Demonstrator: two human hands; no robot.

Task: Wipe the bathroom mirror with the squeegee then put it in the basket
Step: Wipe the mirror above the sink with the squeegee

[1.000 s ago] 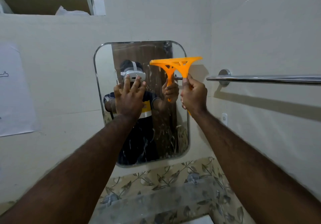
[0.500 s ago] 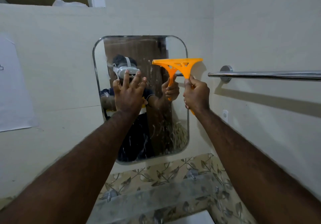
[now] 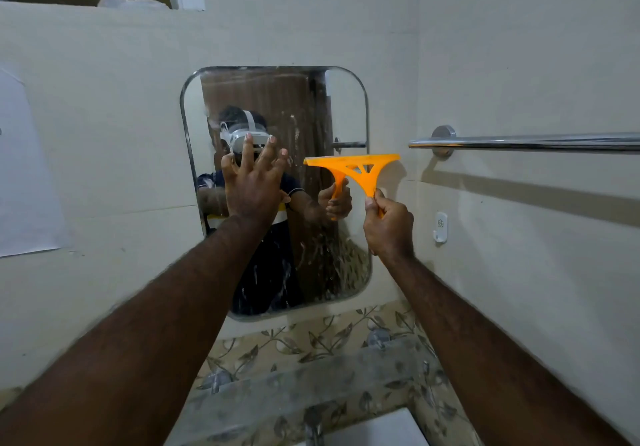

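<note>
Right hand [image 3: 388,227] grips orange squeegee [image 3: 356,168] at the mirror [image 3: 346,106]; left hand [image 3: 254,186] spread flat.

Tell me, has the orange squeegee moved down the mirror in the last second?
Yes. The squeegee in the right hand has dropped: its blade was above the towel bar and now sits just below it, at the mirror's right edge.

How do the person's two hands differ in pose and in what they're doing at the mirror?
The left hand is open, fingers spread, flat against the mirror; the right hand is closed around the orange squeegee handle. The left holds nothing. The left sits mid-mirror, the right by its right edge. Both are bare and raised.
</note>
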